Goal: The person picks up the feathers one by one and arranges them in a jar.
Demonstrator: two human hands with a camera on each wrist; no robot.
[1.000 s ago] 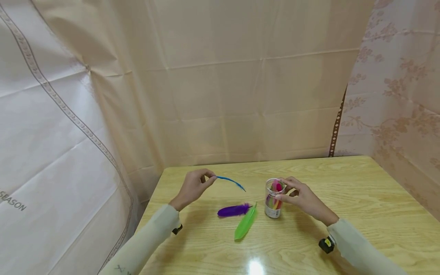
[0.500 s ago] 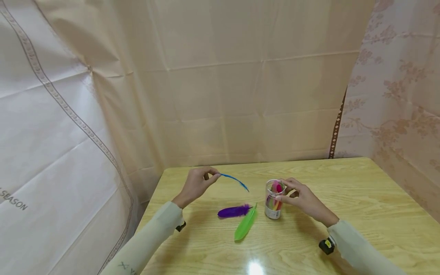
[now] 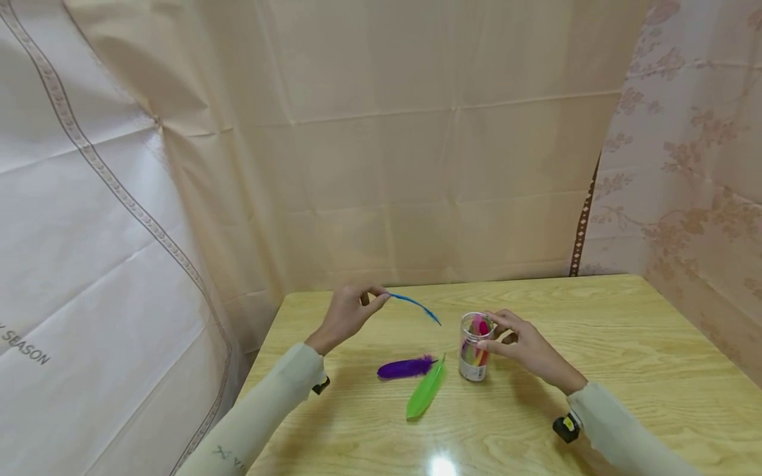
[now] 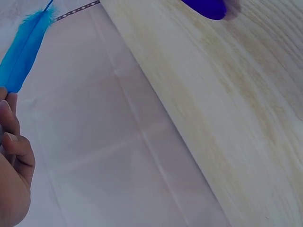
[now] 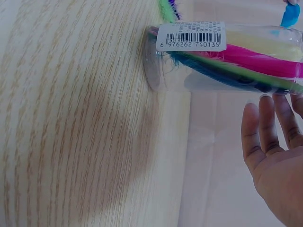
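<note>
My left hand pinches the quill end of a thin blue feather above the table, its tip pointing right toward the jar. A small clear jar with a barcode label stands upright and holds several coloured feathers. My right hand holds it near the rim, thumb on its side and fingertips at the top. A purple feather and a green feather lie on the table just left of the jar.
The wooden table is closed in by beige cloth hangings at the back and both sides. Its left edge runs close under my left arm. Bare wood spreads right of the jar and toward me.
My left hand has carried the blue feather a little to the right and farther back, its tip nearer the jar. The right hand and jar have stayed put.
</note>
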